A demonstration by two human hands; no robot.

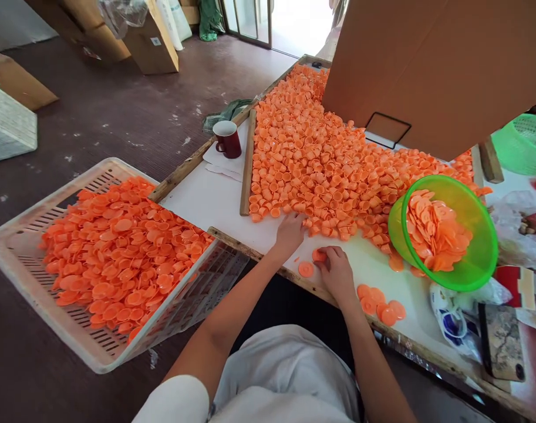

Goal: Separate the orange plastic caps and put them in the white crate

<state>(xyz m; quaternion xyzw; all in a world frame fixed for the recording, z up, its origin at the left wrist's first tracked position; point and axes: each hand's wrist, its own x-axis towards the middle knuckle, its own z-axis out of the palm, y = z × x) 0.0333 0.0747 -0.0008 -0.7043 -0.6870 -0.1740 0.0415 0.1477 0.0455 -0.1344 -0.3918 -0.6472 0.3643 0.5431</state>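
My left hand [291, 232] reaches to the near edge of a wide heap of small orange plastic cups [320, 158]. Its fingers curl down against the cups, and what they grip is hidden. Close by on the right, my right hand [337, 269] pinches a flat round orange plastic disc [319, 255] just above the white tabletop [192, 194]. Another orange disc [306, 269] lies flat between my hands and the table's front edge. Several more loose discs [382, 304] lie to the right of my right wrist.
A green basket [400, 235] of orange discs tilts at the right. A white crate [12, 258] full of orange pieces stands at the left. Wooden strips [248, 164] border the heap. A maroon mug [227, 140], a large cardboard box [426, 70] and a phone [502, 341] are also here.
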